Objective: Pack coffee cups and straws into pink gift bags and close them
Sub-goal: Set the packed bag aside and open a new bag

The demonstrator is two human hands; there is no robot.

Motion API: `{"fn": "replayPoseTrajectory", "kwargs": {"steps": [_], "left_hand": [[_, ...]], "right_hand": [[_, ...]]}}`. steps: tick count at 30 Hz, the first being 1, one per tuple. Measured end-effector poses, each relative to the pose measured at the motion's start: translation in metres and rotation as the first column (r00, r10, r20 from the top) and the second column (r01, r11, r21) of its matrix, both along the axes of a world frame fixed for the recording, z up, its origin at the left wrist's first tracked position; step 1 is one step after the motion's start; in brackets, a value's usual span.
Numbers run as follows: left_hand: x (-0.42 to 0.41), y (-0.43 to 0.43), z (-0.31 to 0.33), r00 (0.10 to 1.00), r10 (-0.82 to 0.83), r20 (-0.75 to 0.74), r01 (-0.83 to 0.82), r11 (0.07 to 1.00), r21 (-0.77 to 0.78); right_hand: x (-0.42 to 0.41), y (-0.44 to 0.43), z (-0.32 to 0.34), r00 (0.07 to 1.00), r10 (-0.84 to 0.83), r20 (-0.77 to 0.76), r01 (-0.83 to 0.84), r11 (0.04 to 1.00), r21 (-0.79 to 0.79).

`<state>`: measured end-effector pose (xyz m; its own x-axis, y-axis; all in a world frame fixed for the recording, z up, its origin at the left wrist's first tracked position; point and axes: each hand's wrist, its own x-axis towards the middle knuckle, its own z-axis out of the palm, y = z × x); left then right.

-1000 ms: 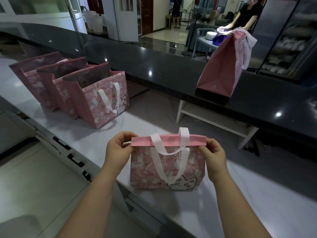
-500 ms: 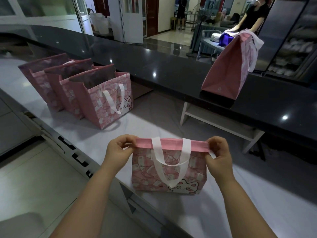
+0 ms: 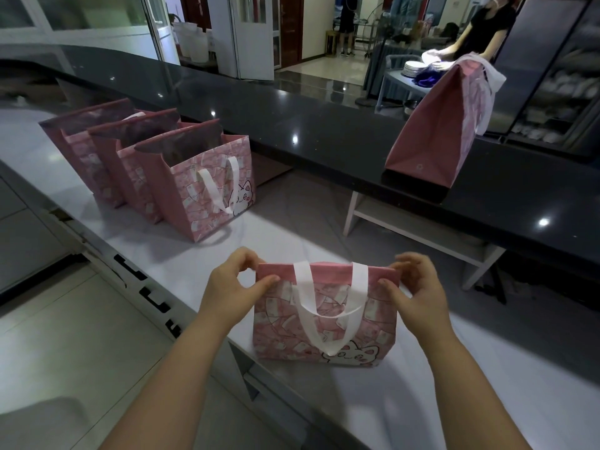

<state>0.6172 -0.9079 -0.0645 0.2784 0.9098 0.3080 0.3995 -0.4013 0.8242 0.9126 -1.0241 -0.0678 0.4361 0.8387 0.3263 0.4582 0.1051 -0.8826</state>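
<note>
Pinching the folded top corners of the pink gift bag [image 3: 324,323], the left hand [image 3: 233,289] and right hand [image 3: 418,287] hold it upright on the white surface [image 3: 503,401] at 6 o'clock; three open bags [image 3: 207,190] stand at 10 o'clock.

We seem to be on the serving side of a café or restaurant. A long, polished black counter [image 3: 324,138] crosses the room. Below the counter on our side runs a white worktop [image 3: 181,264], where pink gift bags [image 3: 207,186] stand in a row. Beyond the counter a person in black [image 3: 487,30] handles a stack of white plates [image 3: 414,68] on a small table. At the counter's far right end stands a glass-fronted cabinet [image 3: 558,102] with blurred shelves of what looks like crockery.
</note>
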Motion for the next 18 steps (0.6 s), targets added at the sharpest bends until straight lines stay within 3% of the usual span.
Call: {"fn": "replayPoseTrajectory", "kwargs": {"steps": [2, 6, 12, 14, 18], "left_hand": [[0.008, -0.002, 0.002, 1.000, 0.024, 0.012, -0.024, 0.999, -0.034], [0.011, 0.003, 0.004, 0.993, 0.041, -0.112, -0.030, 0.995, 0.095], [0.016, 0.006, 0.009, 0.974, 0.090, -0.206, -0.030, 0.960, 0.279], [0.008, 0.008, 0.010, 0.973, 0.021, -0.230, 0.037, 0.969, 0.244], [-0.012, 0.010, 0.026, 0.963, -0.210, -0.166, 0.208, 0.978, -0.030]], "right_hand": [[0.000, 0.003, 0.002, 1.000, -0.010, 0.019, 0.012, 0.994, -0.104], [0.002, 0.010, 0.005, 0.954, -0.034, 0.299, 0.090, 0.981, -0.174], [0.005, 0.015, 0.006, 0.961, -0.068, 0.267, 0.111, 0.983, -0.149], [0.009, 0.010, 0.012, 0.967, -0.028, 0.255, 0.082, 0.976, -0.204], [0.015, -0.001, 0.035, 0.971, 0.089, 0.220, -0.020, 0.954, -0.301]]}}
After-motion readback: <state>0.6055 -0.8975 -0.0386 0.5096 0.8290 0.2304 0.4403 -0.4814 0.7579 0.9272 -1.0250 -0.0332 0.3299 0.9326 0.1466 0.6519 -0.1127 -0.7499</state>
